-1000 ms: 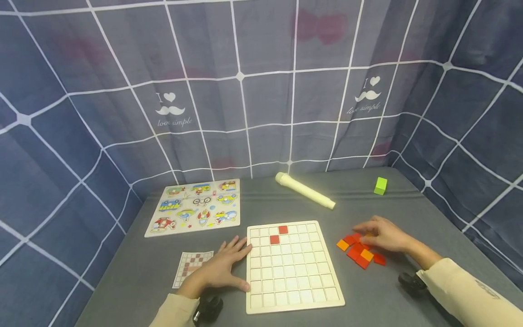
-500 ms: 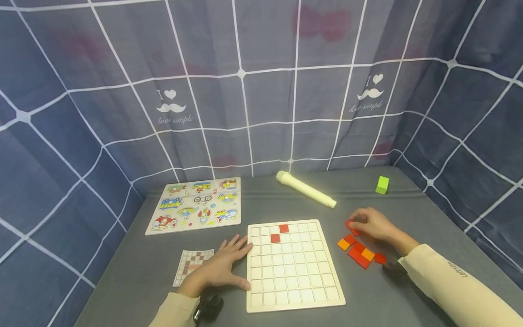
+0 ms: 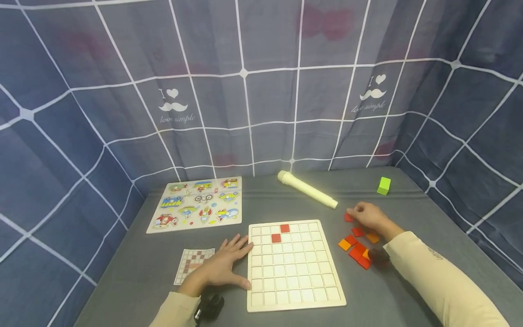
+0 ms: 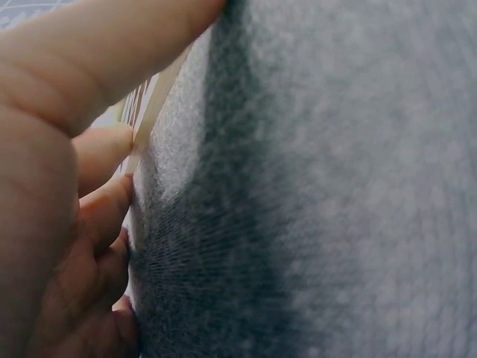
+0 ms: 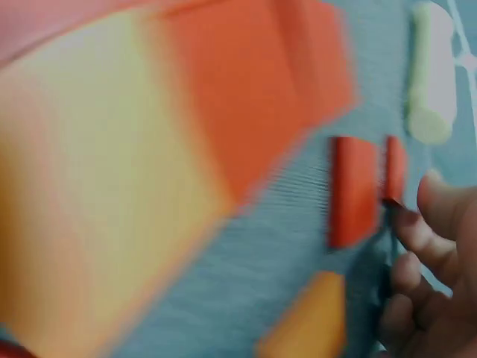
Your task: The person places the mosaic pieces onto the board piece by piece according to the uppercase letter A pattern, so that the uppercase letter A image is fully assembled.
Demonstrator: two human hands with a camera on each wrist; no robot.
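Observation:
A pale square board [image 3: 296,284] with a raised grid lies flat on the dark table. Two red tiles [image 3: 276,238] occupy cells near its far edge. My left hand [image 3: 222,269] is spread along the board's left side, its fingertips and thumb touching that edge. At the right, my right hand [image 3: 371,215] has thumb and fingertips bent at the edge of a single red tile [image 5: 395,170], pinching it. Closer to me lie another red tile [image 5: 353,192], an orange tile [image 5: 309,321] and a cluster of red and orange tiles [image 3: 359,255], partly covered by the wrist camera.
Left of the board, a small pattern card [image 3: 189,262] is partly under my left wrist. A peg puzzle [image 3: 181,228] with vehicle pictures sits at the back left. Behind the board lie a cream toy microphone [image 3: 308,190] and a green cube [image 3: 384,185]. A gridded curtain [image 3: 269,100] encloses the table.
My right hand has moved away from the tile cluster toward the back, drawing one red tile apart from another. The left hand keeps its place at the board's edge.

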